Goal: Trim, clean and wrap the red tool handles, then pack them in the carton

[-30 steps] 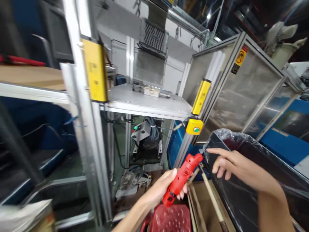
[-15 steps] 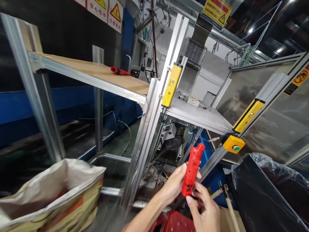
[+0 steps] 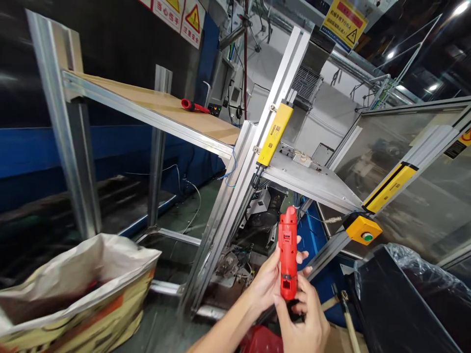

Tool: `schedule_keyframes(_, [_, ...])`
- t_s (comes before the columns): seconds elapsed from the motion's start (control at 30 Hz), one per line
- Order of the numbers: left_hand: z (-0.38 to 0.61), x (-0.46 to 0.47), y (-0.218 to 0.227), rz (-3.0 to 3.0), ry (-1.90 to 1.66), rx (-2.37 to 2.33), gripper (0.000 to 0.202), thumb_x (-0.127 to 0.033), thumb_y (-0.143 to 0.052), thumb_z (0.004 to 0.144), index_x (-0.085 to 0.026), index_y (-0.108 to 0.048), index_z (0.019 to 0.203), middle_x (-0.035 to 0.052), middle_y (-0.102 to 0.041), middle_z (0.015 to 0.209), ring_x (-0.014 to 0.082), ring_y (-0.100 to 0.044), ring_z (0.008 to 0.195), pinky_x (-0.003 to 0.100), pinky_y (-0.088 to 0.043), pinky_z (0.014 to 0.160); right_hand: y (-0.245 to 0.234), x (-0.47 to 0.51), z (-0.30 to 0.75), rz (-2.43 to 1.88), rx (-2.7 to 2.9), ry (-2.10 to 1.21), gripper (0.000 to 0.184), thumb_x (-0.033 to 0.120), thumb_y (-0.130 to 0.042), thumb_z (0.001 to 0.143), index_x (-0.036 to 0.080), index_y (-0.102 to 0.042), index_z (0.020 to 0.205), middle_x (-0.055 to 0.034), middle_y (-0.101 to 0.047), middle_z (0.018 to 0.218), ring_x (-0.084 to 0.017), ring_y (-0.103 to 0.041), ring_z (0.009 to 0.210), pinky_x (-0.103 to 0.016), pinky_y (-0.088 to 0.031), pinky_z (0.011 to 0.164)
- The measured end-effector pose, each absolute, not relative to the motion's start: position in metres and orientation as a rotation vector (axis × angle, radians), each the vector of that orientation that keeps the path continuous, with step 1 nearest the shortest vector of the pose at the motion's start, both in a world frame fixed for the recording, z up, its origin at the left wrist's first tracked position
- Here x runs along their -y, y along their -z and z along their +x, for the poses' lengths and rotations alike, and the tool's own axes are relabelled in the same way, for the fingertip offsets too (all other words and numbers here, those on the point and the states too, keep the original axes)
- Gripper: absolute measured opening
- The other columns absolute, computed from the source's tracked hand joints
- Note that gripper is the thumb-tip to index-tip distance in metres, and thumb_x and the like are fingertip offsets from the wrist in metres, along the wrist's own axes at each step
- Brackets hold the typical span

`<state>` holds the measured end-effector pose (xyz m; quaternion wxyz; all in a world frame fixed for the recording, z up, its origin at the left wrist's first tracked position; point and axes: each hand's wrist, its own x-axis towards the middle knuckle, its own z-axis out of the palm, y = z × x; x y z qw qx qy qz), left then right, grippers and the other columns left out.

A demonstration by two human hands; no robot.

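Two bare hands meet just in front of the wearer, low in the view, both closed around a bright red plastic handheld power tool, probably an electric screwdriver, which stands upright between them. The left hand cradles the tool's middle from behind, its fingertips showing past the far side. The right hand pinches the lower end from the near side, where a small dark object sits by the fingers, too hidden to identify. A small rectangular panel on the tool's body faces the wearer. For close handling, this two-handed hold seems sound: one hand steadies the body while the other stays free to work at the lower end, and the upright position keeps the tool's face in clear sight. Directly below the hands, a red plastic basket shows at the bottom edge. To the right of the hands stands a black bin with a clear plastic liner folded over its rim, and beside it a long wooden handle leans. To the left of the hands sits a woven yellow sack with a white lining. Ahead and above them rises a silver aluminium machine frame, carrying a yellow sensor bar and a yellow box with a green button. Farther left, a red-handled tool lies on a wooden shelf.
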<state>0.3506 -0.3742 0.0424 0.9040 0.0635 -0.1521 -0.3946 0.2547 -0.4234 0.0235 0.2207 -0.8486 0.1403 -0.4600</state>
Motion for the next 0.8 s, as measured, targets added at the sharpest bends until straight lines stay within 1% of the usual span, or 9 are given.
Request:
schedule_keyframes(0.23, [0.361,0.377,-0.044,0.130,0.732,0.327,0.047,-0.052,-0.073,0.080,-0.020,-0.071,0.115,0.0020,-0.069,0.079,0.0199,-0.064,0.103,0.037,-0.051,0.097,-0.029,0.427,0.271,-2.406,-0.393,1.337,0.042,0.050,-0.061,0.088,0.015,-0.067,0.111,-0.0119,-0.076,0.085,-0.022,-0.069,0.058,-0.034,-0.057,0.054])
schedule_keyframes(0.37, [0.371,0.374,-0.049,0.194,0.674,0.350,0.046,-0.052,-0.074,0.078,-0.021,-0.073,0.112,0.0029,-0.070,0.080,0.0226,-0.063,0.107,0.039,-0.050,0.099,-0.025,0.428,0.285,-2.486,-0.385,1.410,0.035,0.046,-0.061,0.089,0.018,-0.073,0.106,-0.0092,-0.075,0.077,-0.020,-0.063,0.046,-0.035,-0.055,0.050])
schedule_keyframes(0.43, [0.377,0.369,-0.055,0.278,0.654,0.379,0.045,-0.055,-0.069,0.082,-0.023,-0.072,0.114,0.0046,-0.073,0.093,0.0227,-0.063,0.107,0.039,-0.046,0.104,-0.026,0.432,0.291,-2.511,-0.360,1.458,0.031,0.043,-0.058,0.090,0.019,-0.075,0.101,-0.0078,-0.074,0.071,-0.019,-0.062,0.045,-0.034,-0.055,0.051])
schedule_keyframes(0.5, [0.385,0.362,-0.059,0.407,0.623,0.440,0.049,-0.060,-0.060,0.085,-0.025,-0.071,0.118,0.0066,-0.072,0.114,0.0242,-0.061,0.113,0.039,-0.041,0.108,-0.037,0.442,0.295,-2.530,-0.337,1.494,0.031,0.042,-0.055,0.092,0.019,-0.076,0.098,-0.0068,-0.072,0.066,-0.020,-0.064,0.047,-0.032,-0.055,0.054])
schedule_keyframes(0.57, [0.393,0.352,-0.056,0.576,0.570,0.526,0.056,-0.065,-0.052,0.087,-0.028,-0.067,0.126,0.0067,-0.067,0.127,0.0266,-0.053,0.126,0.041,-0.034,0.113,-0.061,0.458,0.302,-2.564,-0.329,1.503,0.039,0.048,-0.052,0.093,0.018,-0.076,0.098,-0.0080,-0.072,0.066,-0.021,-0.066,0.050,-0.031,-0.054,0.057])
schedule_keyframes(0.63, [0.400,0.342,-0.047,0.768,0.544,0.612,0.059,-0.067,-0.049,0.088,-0.029,-0.063,0.132,0.0060,-0.067,0.126,0.0281,-0.047,0.133,0.045,-0.025,0.118,-0.101,0.478,0.316,-2.636,-0.367,1.456,0.050,0.055,-0.046,0.094,0.015,-0.075,0.103,-0.0109,-0.072,0.070,-0.023,-0.067,0.055,-0.032,-0.052,0.060])
schedule_keyframes(0.67, [0.403,0.336,-0.041,0.855,0.568,0.644,0.058,-0.066,-0.050,0.088,-0.030,-0.063,0.132,0.0053,-0.069,0.122,0.0284,-0.048,0.132,0.047,-0.022,0.119,-0.126,0.488,0.327,-2.690,-0.420,1.399,0.055,0.059,-0.042,0.094,0.016,-0.075,0.105,-0.0117,-0.072,0.070,-0.025,-0.068,0.058,-0.033,-0.051,0.060])
schedule_keyframes(0.73, [0.405,0.326,-0.028,0.964,0.680,0.674,0.052,-0.066,-0.054,0.086,-0.032,-0.068,0.123,0.0034,-0.072,0.111,0.0283,-0.055,0.124,0.050,-0.026,0.118,-0.180,0.504,0.360,-2.836,-0.589,1.128,0.054,0.059,-0.040,0.094,0.020,-0.073,0.113,-0.0123,-0.073,0.074,-0.028,-0.071,0.071,-0.033,-0.049,0.065])
schedule_keyframes(0.8, [0.403,0.316,-0.017,0.984,0.795,0.678,0.044,-0.061,-0.057,0.087,-0.031,-0.069,0.116,0.0036,-0.071,0.109,0.0268,-0.059,0.116,0.052,-0.038,0.110,-0.230,0.515,0.404,-2.946,-0.829,0.793,0.052,0.058,-0.039,0.096,0.023,-0.070,0.118,-0.0153,-0.073,0.087,-0.032,-0.070,0.091,-0.035,-0.050,0.074])
